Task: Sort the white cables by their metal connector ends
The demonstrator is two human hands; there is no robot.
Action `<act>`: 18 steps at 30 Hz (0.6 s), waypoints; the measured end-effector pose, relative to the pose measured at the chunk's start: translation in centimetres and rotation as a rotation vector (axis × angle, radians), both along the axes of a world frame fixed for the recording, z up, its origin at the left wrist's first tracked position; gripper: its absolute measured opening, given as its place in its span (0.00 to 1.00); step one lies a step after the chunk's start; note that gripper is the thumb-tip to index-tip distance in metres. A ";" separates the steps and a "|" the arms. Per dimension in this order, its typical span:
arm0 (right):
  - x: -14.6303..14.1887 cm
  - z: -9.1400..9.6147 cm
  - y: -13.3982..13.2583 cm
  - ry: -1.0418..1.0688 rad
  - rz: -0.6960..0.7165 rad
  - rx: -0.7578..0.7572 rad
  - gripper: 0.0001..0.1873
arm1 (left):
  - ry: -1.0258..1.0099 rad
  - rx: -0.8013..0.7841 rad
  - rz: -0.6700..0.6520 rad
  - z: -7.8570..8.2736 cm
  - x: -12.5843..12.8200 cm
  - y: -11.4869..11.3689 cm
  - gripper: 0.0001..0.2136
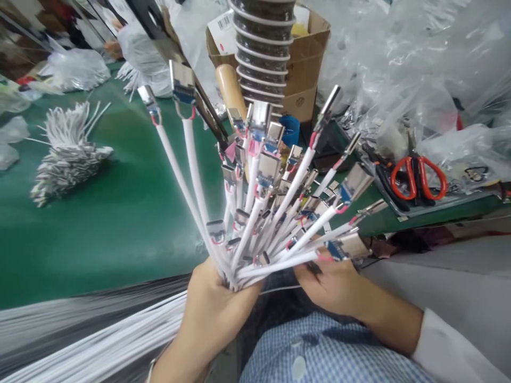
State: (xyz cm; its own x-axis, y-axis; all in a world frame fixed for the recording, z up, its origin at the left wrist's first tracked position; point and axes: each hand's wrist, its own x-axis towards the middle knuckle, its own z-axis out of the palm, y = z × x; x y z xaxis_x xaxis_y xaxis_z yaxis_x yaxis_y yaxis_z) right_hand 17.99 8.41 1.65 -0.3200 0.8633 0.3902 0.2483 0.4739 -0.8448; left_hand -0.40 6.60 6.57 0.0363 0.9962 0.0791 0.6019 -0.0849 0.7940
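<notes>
My left hand is closed round a thick bundle of white cables. The cables fan upward and end in bare metal plug connectors with small blue boards and red wires. My right hand is beside the fan's right edge, fingers pinched on one cable's connector. The cables' long tails run down and left past my left wrist.
A green mat covers the bench. A bound bunch of white cables lies at left. Behind the fan stand a ribbed dark spool and a cardboard box. Red-handled scissors lie at right among clear plastic bags.
</notes>
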 end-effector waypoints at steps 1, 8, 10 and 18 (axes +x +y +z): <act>0.0 0.0 0.1 0.002 -0.002 0.006 0.11 | 0.004 0.001 -0.003 0.0 0.0 0.0 0.08; -0.3 0.0 0.8 0.023 -0.031 0.129 0.09 | 0.003 0.005 0.003 0.0 -0.1 0.2 0.12; -0.2 0.0 0.7 0.009 -0.024 0.104 0.09 | 0.003 0.021 -0.007 0.1 0.0 0.2 0.11; 0.1 0.1 0.5 -0.051 0.009 0.084 0.10 | 0.017 0.029 0.026 0.2 -0.1 0.1 0.11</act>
